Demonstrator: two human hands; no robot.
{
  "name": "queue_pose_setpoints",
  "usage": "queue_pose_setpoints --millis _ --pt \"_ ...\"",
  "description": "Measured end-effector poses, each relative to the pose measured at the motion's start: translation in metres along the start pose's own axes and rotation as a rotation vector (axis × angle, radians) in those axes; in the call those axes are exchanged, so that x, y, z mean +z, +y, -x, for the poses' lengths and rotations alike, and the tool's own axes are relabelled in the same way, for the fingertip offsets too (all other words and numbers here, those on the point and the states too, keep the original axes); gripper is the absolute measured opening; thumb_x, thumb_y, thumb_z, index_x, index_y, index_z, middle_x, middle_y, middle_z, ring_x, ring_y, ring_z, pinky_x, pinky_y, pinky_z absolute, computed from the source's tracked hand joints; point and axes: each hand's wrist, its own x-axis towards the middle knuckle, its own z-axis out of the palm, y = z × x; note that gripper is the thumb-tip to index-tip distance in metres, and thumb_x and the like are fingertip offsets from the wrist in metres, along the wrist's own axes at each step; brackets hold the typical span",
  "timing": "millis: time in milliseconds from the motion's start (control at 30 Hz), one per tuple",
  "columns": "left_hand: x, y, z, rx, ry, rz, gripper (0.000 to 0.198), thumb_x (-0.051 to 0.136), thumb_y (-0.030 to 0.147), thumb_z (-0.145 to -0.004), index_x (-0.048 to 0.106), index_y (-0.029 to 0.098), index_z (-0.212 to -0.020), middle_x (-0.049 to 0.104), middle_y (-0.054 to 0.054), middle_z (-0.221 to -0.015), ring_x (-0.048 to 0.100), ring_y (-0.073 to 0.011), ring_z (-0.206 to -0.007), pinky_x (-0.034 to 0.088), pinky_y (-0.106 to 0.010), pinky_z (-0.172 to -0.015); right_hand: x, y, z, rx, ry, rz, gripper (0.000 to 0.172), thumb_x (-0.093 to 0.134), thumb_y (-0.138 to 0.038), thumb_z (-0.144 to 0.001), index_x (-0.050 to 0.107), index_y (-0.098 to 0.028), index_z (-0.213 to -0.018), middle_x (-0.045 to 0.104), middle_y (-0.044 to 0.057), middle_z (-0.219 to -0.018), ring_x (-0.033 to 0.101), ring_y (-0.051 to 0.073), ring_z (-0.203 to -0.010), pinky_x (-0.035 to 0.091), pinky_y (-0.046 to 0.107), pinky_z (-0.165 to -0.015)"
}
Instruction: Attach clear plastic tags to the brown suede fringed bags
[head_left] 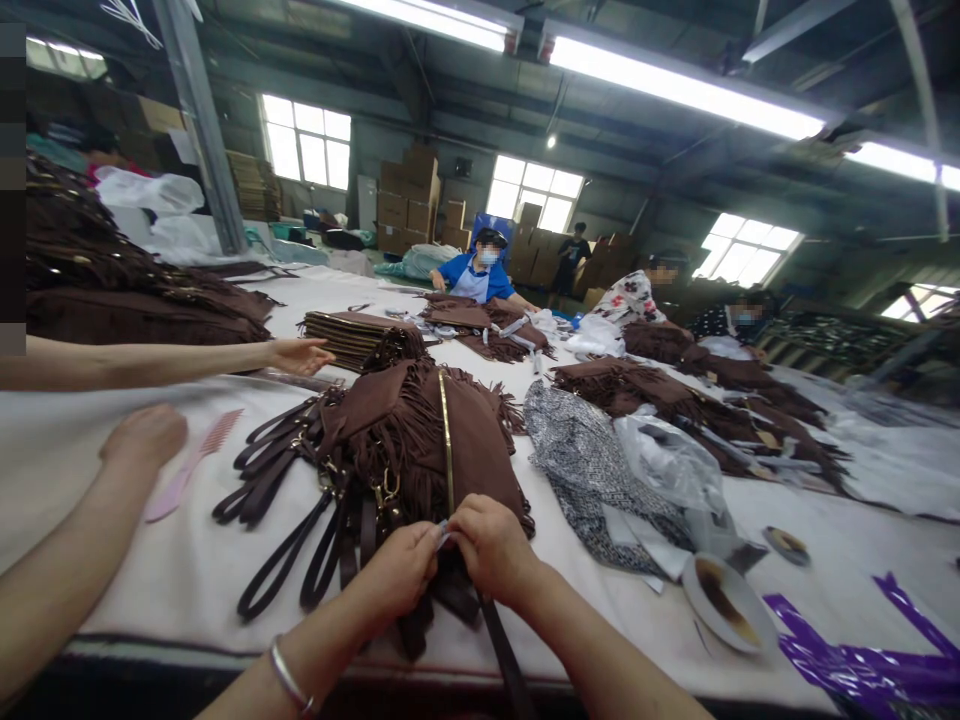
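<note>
Both my hands meet at the near end of a pile of brown fringed bags (480,440). A small whitish strip (444,535) is pinched between my left hand (405,565) and my right hand (491,545); its exact kind is too small to make out. The top bag has a gold zipper (447,430) running along it. Dark wrist straps (281,560) with gold clasps spread out to the left of the pile. Below my right hand a dark strap (501,650) hangs over the table's front edge.
At left, a co-worker's arms reach in, one hand (300,356) by stacked zippered bags (360,338), another (146,435) beside a pink comb (196,465). On the right lie a grey patterned cloth (592,480), a tape roll (727,605) and purple plastic (847,660). People stand across the table.
</note>
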Motion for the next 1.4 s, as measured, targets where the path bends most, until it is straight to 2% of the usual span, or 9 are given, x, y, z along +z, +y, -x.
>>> queue_pose_setpoints --millis 200,333,433,533,733,867,967,1167,1400 --pt "0.0 -0.004 -0.003 0.372 0.117 -0.418 0.037 0.046 0.05 -0.086 0.058 0.018 -0.074 0.06 -0.002 -0.072 0.052 -0.0179 -0.07 0.035 -0.028 -0.063 -0.005 0.004 -0.013 0.149 -0.11 -0.147 0.017 0.06 -0.013 -0.077 0.074 -0.023 -0.077 0.069 0.0 -0.075 0.063 0.015 -0.074 0.046 0.024 -0.07" --pt "0.001 -0.004 -0.003 0.402 0.202 -0.516 0.035 0.041 0.043 -0.09 0.056 0.02 -0.07 0.061 -0.003 -0.069 0.054 -0.0196 -0.068 0.034 -0.029 -0.064 -0.01 0.006 -0.02 0.132 -0.112 -0.12 0.018 0.065 -0.015 -0.073 0.074 -0.024 -0.086 0.071 0.0 -0.079 0.064 0.016 -0.077 0.046 0.024 -0.07" --pt "0.001 -0.007 -0.003 0.419 0.191 -0.52 0.033 0.04 0.04 -0.091 0.058 0.02 -0.072 0.063 -0.004 -0.072 0.055 -0.0203 -0.069 0.035 -0.03 -0.066 -0.013 0.006 -0.024 0.003 -0.156 -0.091 0.022 0.063 -0.013 -0.075 0.074 -0.024 -0.091 0.068 0.001 -0.082 0.063 0.015 -0.078 0.045 0.023 -0.071" --pt "0.001 -0.008 -0.003 0.418 0.185 -0.516 0.033 0.039 0.04 -0.091 0.059 0.02 -0.073 0.063 -0.004 -0.073 0.055 -0.0201 -0.07 0.036 -0.029 -0.067 -0.013 0.007 -0.026 -0.108 -0.203 -0.008 0.017 0.06 -0.015 -0.079 0.074 -0.024 -0.083 0.065 0.001 -0.078 0.06 0.014 -0.073 0.044 0.022 -0.067" --pt "0.0 -0.008 -0.005 0.362 0.172 -0.391 0.036 0.04 0.044 -0.088 0.052 0.019 -0.064 0.052 -0.001 -0.063 0.047 -0.0167 -0.063 0.034 -0.028 -0.06 -0.005 0.006 -0.018 -0.251 -0.157 0.232 0.017 0.054 -0.02 -0.085 0.063 -0.019 -0.07 0.059 0.003 -0.072 0.054 0.016 -0.07 0.039 0.027 -0.064" --pt "-0.002 -0.006 -0.003 0.023 -0.036 0.035 0.038 0.046 0.059 -0.08 0.046 0.021 -0.074 0.031 0.009 -0.053 0.021 -0.0083 -0.043 0.016 -0.023 -0.041 0.005 0.005 -0.006 -0.247 -0.043 0.232 0.018 0.049 -0.02 -0.089 0.06 -0.018 -0.073 0.058 0.005 -0.076 0.051 0.018 -0.074 0.04 0.03 -0.07" --pt "-0.003 -0.006 -0.001 -0.122 -0.139 0.277 0.046 0.055 0.065 -0.073 0.047 0.021 -0.083 0.031 0.011 -0.056 0.014 -0.005 -0.042 0.008 -0.02 -0.039 0.011 0.006 0.002 -0.234 0.015 0.187 0.02 0.045 -0.018 -0.09 0.061 -0.018 -0.078 0.058 0.006 -0.079 0.051 0.019 -0.076 0.041 0.033 -0.074" --pt "0.0 -0.013 -0.004 -0.143 -0.105 0.415 0.048 0.062 0.063 -0.069 0.05 0.019 -0.084 0.031 0.012 -0.056 0.014 -0.0024 -0.041 0.007 -0.016 -0.037 0.016 0.007 0.018 -0.23 0.099 0.028 0.031 0.042 -0.011 -0.088 0.06 -0.015 -0.112 0.06 0.011 -0.097 0.053 0.022 -0.088 0.046 0.038 -0.08" --pt "0.005 -0.017 -0.004 -0.09 -0.034 0.313 0.044 0.058 0.062 -0.072 0.049 0.02 -0.082 0.029 0.012 -0.052 0.013 -0.0033 -0.04 0.008 -0.017 -0.036 0.007 -0.005 0.04 -0.098 0.139 -0.198 0.037 0.046 -0.007 -0.085 0.06 -0.018 -0.118 0.06 0.011 -0.104 0.054 0.021 -0.098 0.05 0.036 -0.087"
